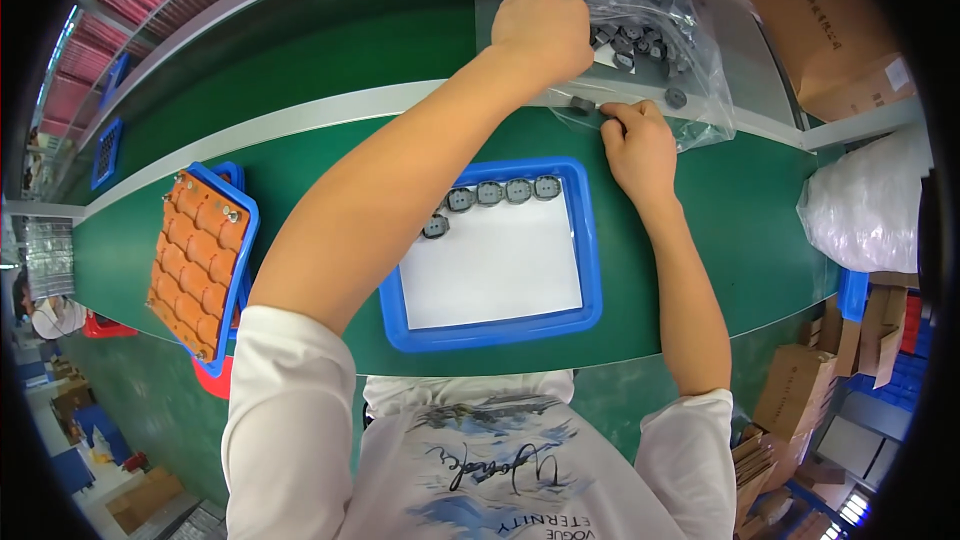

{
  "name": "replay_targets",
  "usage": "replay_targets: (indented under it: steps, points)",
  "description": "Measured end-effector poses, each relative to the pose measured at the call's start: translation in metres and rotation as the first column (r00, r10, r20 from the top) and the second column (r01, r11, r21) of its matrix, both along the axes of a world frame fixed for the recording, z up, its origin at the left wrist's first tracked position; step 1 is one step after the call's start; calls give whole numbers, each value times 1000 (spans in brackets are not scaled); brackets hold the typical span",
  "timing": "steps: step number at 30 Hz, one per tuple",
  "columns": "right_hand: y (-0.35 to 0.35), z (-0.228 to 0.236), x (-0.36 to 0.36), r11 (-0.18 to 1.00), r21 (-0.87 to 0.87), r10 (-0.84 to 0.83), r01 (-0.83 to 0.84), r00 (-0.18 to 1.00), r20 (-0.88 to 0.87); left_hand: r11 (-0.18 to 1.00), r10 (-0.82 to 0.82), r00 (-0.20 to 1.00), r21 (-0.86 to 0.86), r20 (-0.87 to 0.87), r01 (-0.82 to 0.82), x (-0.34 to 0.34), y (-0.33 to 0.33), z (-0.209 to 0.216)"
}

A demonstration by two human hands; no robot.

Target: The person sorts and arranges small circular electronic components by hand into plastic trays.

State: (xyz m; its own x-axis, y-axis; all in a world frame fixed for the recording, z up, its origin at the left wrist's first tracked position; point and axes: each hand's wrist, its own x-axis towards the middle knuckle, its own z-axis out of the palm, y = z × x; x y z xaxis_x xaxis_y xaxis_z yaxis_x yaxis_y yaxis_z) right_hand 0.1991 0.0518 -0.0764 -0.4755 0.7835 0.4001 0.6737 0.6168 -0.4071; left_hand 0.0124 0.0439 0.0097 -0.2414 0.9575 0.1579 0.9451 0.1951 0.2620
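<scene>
At the far side of the green bench, my left hand is closed at the edge of a clear plastic bag and appears to grip its film. Inside the bag lies a heap of small dark grey plastic parts. My right hand, at the bag's near edge, pinches a small dark part between thumb and index finger. Just left of those fingertips lies another dark part. Nearer me sits a blue tray lined with white paper, with several dark grey round parts along its far edge; my left forearm covers its far left corner.
On the left, an orange moulded fixture with metal posts rests on a blue tray. A cardboard box stands at the far right. A bundle of clear plastic wrap is at the right end. A metal rail crosses behind the bench.
</scene>
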Motion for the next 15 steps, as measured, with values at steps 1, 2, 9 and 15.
replay_targets:
  steps: [1, 2, 9, 15]
  points:
    - [-2, 2, 3, 1000, 0, 2, -2, 1000, -5, 1000, 2, 1000, 0, -5, -2, -4, -8, 2]
    - [-2, 4, 9, 996, -66, 59, -65, 994, -96, 994, -2, 996, 105, 87, -8, -10, -18, 3]
    - [-48, 42, 48, 859, -493, -5, -136, 962, -273, 907, -50, 631, 300, 774, -296, -63, -158, -15]
    - [-85, 25, 89, 992, 7, 124, -124, 992, 38, 890, 247, 916, 299, 315, -343, -63, -293, -67]
